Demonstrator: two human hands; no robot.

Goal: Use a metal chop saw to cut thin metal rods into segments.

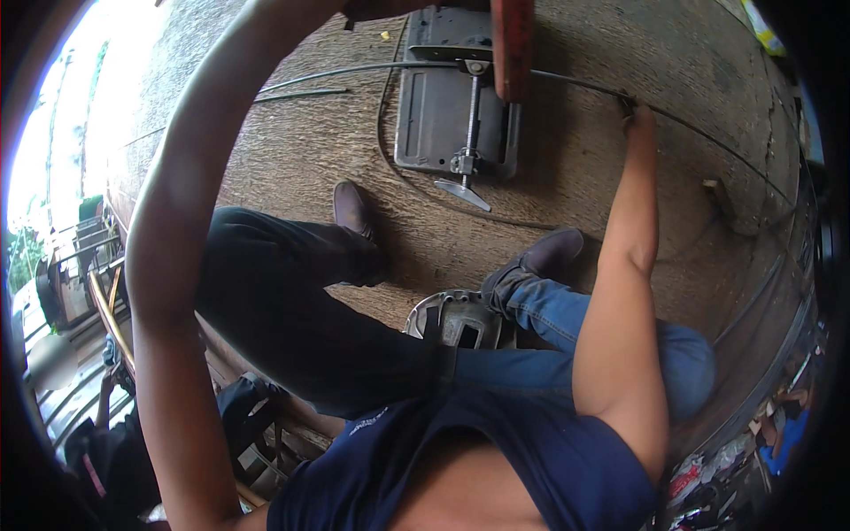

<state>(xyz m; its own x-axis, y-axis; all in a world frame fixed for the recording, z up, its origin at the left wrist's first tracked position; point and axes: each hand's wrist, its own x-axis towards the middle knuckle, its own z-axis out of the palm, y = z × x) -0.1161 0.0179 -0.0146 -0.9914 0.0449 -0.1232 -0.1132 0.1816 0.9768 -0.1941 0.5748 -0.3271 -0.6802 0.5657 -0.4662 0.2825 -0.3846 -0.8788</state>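
A cut-off saw stands on the ground ahead of me, with a grey metal base, a red upper part and a clamp screw ending in a flat handle. One long thin metal rod crosses the base by the clamp and runs out to both sides. My right hand is closed round this rod, right of the saw. My left arm reaches up past the left of the saw. The upper edge of the picture cuts off its hand, so its grip is hidden.
A dark cable curves round the base. A short rod lies left of it. My shoes are near the saw, and a welding mask sits between my legs. Another person's dark clothing shows at left; scraps lie at lower right.
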